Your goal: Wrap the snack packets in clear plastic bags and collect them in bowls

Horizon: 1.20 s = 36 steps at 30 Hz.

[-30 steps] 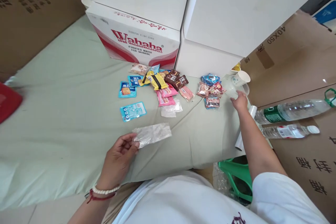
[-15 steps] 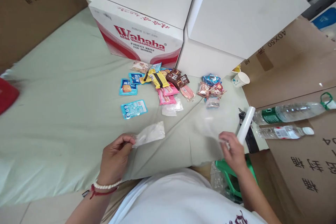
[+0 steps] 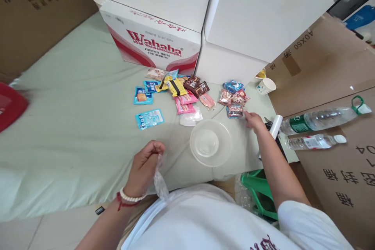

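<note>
Light falls bright and soft (shadows faint), and the edges stretch.

The widest free stretch of the cloth-covered bench [image 3: 73, 125] lies to the left, running up past the side of the Wahaha carton [image 3: 152, 49]. Straight ahead of the left grip [image 3: 145, 166], a light-blue packet [image 3: 149, 118] and then the larger snack heap [image 3: 181, 91] stand in the way. A narrow gap parts that heap from the smaller heap [image 3: 238, 97], but the white box [image 3: 231, 62] blocks its far end. A clear bowl [image 3: 211, 143] obstructs the room between the grips. Beyond the right grip [image 3: 254, 121], a white roll [image 3: 274, 127] and two bottles [image 3: 325, 119] bar the right side.
</note>
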Each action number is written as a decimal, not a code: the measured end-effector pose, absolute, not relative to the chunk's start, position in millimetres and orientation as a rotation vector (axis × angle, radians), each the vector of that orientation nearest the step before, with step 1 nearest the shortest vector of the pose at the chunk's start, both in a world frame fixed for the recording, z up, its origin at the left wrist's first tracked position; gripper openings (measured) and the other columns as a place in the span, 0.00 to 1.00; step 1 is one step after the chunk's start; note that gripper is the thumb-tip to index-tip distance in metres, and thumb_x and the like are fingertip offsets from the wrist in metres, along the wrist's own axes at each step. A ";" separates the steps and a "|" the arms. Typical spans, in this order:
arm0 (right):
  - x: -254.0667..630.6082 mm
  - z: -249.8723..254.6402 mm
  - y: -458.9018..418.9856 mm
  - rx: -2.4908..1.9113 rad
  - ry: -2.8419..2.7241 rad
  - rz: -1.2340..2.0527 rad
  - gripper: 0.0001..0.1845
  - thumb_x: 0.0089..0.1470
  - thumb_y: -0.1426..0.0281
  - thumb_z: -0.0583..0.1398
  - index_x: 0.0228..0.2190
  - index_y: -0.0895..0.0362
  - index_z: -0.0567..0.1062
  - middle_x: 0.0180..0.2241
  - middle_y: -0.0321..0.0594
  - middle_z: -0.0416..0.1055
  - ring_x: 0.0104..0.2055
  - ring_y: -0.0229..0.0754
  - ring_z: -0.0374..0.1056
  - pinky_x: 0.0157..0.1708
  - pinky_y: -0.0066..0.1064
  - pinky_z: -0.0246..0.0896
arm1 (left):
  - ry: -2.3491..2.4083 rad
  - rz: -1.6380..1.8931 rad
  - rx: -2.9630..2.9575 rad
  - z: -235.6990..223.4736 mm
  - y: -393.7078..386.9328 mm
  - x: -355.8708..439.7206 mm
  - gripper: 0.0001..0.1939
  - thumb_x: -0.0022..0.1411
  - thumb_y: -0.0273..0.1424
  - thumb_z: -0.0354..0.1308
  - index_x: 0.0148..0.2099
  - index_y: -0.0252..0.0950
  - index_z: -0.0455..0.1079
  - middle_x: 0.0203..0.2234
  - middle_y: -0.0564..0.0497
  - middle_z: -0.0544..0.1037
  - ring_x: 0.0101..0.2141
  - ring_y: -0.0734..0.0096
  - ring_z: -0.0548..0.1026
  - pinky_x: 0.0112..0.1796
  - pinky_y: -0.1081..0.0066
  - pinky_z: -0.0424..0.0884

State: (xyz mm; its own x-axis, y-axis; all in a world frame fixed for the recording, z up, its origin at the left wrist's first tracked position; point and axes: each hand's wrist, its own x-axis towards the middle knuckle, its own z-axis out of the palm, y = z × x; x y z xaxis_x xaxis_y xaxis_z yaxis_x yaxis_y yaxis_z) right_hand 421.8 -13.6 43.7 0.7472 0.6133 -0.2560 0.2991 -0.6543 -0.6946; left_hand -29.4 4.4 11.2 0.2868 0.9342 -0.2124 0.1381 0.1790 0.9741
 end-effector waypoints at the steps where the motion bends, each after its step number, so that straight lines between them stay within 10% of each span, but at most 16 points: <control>1: 420.2 35.7 0.7 -2.283 -0.667 0.641 0.23 0.47 0.54 0.69 0.35 0.59 0.75 0.32 0.48 0.77 0.34 0.45 0.72 0.28 0.30 0.69 | 1.129 0.777 1.256 11.9 3.2 -25.7 0.08 0.51 0.30 0.51 0.35 0.39 0.67 0.21 0.58 0.66 0.20 0.75 0.61 0.23 0.74 0.61; 13: 370.7 24.4 -10.6 -1.725 -0.596 0.672 0.29 0.39 0.58 0.72 0.42 0.54 0.70 0.42 0.39 0.79 0.40 0.42 0.76 0.41 0.35 0.74 | 1.022 0.845 1.517 24.6 0.2 -1.7 0.11 0.55 0.28 0.47 0.32 0.37 0.71 0.24 0.55 0.68 0.27 0.72 0.66 0.31 0.71 0.63; 20: 320.1 120.8 -55.0 -1.620 -1.349 1.259 0.19 0.57 0.59 0.66 0.47 0.53 0.73 0.44 0.41 0.79 0.46 0.46 0.76 0.50 0.41 0.71 | 1.035 0.608 1.652 31.4 4.3 33.3 0.27 0.63 0.43 0.53 0.60 0.35 0.63 0.30 0.54 0.73 0.28 0.68 0.72 0.32 0.68 0.66; 25: 261.9 96.3 -16.3 -1.841 -2.108 1.631 0.08 0.60 0.70 0.61 0.42 0.57 0.72 0.40 0.43 0.79 0.41 0.44 0.75 0.42 0.33 0.68 | 1.042 0.508 1.834 24.6 -0.2 51.1 0.24 0.64 0.31 0.50 0.62 0.34 0.64 0.25 0.54 0.73 0.27 0.67 0.73 0.32 0.68 0.65; 36: 300.5 112.2 -5.0 -2.432 -1.805 0.095 0.21 0.65 0.59 0.56 0.57 0.48 0.72 0.56 0.43 0.73 0.57 0.53 0.66 0.53 0.41 0.63 | 1.172 0.521 1.829 24.9 3.1 51.9 0.19 0.60 0.27 0.51 0.53 0.33 0.71 0.25 0.53 0.75 0.28 0.65 0.74 0.33 0.68 0.65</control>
